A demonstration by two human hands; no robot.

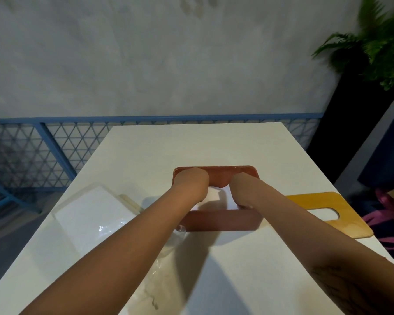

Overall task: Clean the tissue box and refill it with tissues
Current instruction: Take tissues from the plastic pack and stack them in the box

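1. Head view: left hand (192,184) and right hand (242,189) reach into the reddish-brown rectangular tissue box (223,220) mid-table, probably to seat the white tissues (215,196). The fingers are hidden, so the grip is unclear.
2. The yellow wooden slotted lid (314,200) lies to the right, leaving the box open.

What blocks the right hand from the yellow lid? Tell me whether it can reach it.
Probably yes: nothing lies on the lid, flat on the table beside the box, close by the right hand, which is down in the box.

My worktop (146,155) is smooth and matt. The tissue box (223,220) looks matt, its lid (316,200) smooth wood, the tissue wrapper (93,212) glossy clear plastic.
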